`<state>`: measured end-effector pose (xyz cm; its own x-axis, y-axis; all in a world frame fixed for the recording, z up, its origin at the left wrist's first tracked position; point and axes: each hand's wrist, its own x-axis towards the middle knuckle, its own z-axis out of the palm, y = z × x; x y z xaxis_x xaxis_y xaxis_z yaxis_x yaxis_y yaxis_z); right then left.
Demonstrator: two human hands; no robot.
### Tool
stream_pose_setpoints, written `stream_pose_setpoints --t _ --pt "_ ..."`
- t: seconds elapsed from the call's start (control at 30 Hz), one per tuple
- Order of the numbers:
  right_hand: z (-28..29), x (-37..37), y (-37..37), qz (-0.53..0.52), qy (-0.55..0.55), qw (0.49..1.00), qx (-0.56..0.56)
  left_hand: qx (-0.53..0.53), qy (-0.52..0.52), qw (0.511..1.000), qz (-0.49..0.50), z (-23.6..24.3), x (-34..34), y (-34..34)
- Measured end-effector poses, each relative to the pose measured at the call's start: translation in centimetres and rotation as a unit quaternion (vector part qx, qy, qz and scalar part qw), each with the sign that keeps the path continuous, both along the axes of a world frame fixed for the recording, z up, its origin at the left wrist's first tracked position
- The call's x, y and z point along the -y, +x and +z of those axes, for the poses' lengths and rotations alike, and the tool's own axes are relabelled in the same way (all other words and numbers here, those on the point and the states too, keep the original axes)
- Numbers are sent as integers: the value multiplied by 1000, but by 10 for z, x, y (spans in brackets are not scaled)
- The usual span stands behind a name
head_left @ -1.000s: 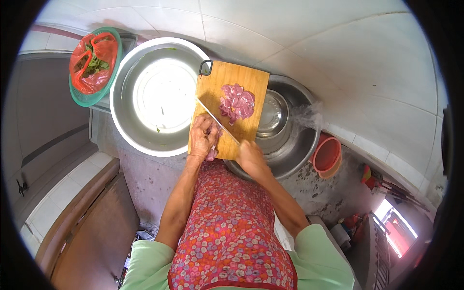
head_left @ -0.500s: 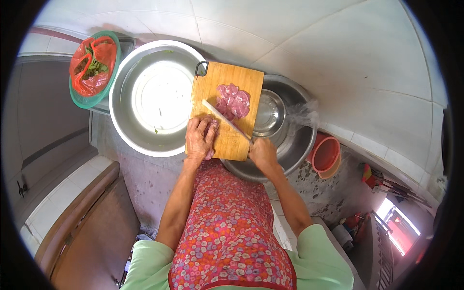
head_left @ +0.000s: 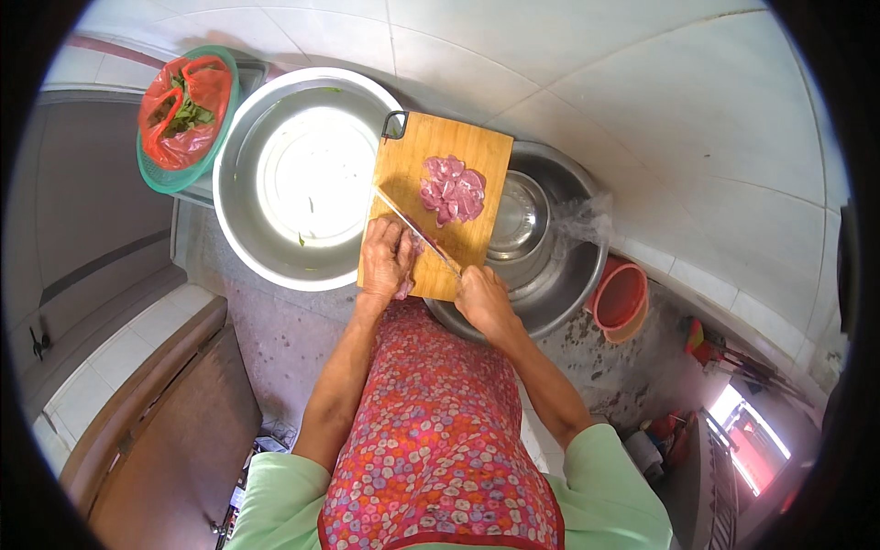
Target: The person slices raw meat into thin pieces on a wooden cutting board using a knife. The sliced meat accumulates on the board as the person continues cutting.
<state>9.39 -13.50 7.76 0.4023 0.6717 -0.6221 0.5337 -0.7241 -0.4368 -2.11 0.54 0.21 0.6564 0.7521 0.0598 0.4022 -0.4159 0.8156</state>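
A wooden cutting board (head_left: 445, 137) with a dark corner handle lies across the rims of two metal basins. My right hand (head_left: 483, 298) is closed around the handle of a kitchen knife (head_left: 417, 229). Its blade slants up and left across the board, close by the fingers of my left hand (head_left: 386, 261). Those fingers are curled over a piece of raw meat (head_left: 406, 286), mostly hidden beneath them, and press it on the board's near left part. Thin slices of raw meat (head_left: 453, 190) sit in a loose pile beyond the blade, to its right.
On the left, a large metal basin (head_left: 234, 215) holds water and bits of leaf. The right basin (head_left: 577, 293) contains a smaller metal bowl (head_left: 520, 215) and a clear plastic bag (head_left: 582, 220). A green basket (head_left: 165, 179) with a red bag of greens stands far left; red buckets (head_left: 621, 295) stand right.
The knife has moved left, away from the sliced pile and up to the meat under my left hand. My right hand has shifted left with it. The whole view has shifted slightly.
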Motion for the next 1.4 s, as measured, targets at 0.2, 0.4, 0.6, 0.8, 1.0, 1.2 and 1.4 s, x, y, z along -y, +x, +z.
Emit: stream_pose_setpoints --t 0.2,0.4,0.6,0.8,1.0,1.2,1.4 --pt "-20 -30 -9 -23 41 999 28 9 9 1000 -16 -6 -1 0" --pt "-16 -25 1 -10 24 1000 -2 1 -26 1000 10 -10 -2 -3" --pt "-12 -27 4 5 -12 1000 -19 20 -35 999 19 -3 -1 1" --pt "-10 -14 4 26 -45 998 -28 15 -32 999 21 -12 -2 -4" --pt "-27 -44 -4 24 -1 1000 18 19 -58 998 26 -4 -2 4" --pt "-28 -34 -8 7 20 998 62 -58 -17 997 -42 5 -4 -3" --pt "-24 10 20 31 -64 995 69 -200 60 978 -14 19 19 -1"
